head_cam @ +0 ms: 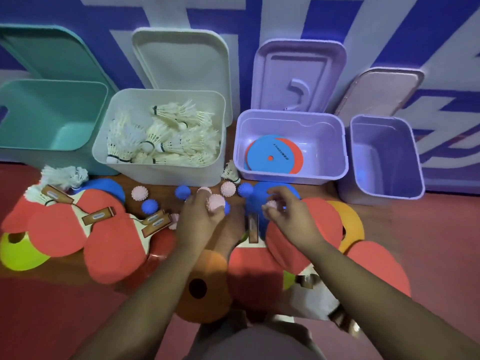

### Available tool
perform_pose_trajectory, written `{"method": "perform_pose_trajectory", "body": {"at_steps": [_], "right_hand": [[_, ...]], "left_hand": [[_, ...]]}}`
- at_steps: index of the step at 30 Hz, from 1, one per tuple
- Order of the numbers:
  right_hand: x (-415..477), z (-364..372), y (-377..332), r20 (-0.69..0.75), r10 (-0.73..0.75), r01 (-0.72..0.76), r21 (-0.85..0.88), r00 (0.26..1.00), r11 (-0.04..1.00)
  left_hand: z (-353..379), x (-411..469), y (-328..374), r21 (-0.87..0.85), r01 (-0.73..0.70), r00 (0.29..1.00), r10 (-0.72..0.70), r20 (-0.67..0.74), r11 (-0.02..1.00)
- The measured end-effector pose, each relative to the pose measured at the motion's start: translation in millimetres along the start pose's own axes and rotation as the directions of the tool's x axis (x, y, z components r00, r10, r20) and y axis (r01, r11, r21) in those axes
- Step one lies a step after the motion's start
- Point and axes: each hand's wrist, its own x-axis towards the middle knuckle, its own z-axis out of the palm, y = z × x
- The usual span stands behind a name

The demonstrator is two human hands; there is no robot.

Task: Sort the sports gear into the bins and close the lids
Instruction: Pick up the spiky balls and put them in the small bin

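Altogether four bins (166,172), four lids (181,61), two hands (200,219), one pink ball (216,202) each.

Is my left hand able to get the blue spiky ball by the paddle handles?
Probably: nothing covers the blue spiky ball, though the left hand already grips a pink spiky ball.

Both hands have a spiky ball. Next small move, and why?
Probably lift both hands: the left hand grips a pink spiky ball, the right hand pinches a second pink ball. Carry them to the far-right purple bin, which looks empty; the white bin holds shuttlecocks, the lavender bin discs.
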Motion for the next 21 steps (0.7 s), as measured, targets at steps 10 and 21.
{"method": "perform_pose_trajectory", "body": {"at_steps": [10,21], "right_hand": [[-30,-155,31,-0.337,0.342,-0.154,0.478,0.877,0.865],[-26,-247,90,-0.391,0.342,-0.261,0.245,0.854,0.934]], "left_hand": [[52,10,225,-0.333,-0.305,0.932,0.351,0.087,0.892],[216,47,323,0.006,-0.459,0.817,0.42,0.395,0.888]]}}
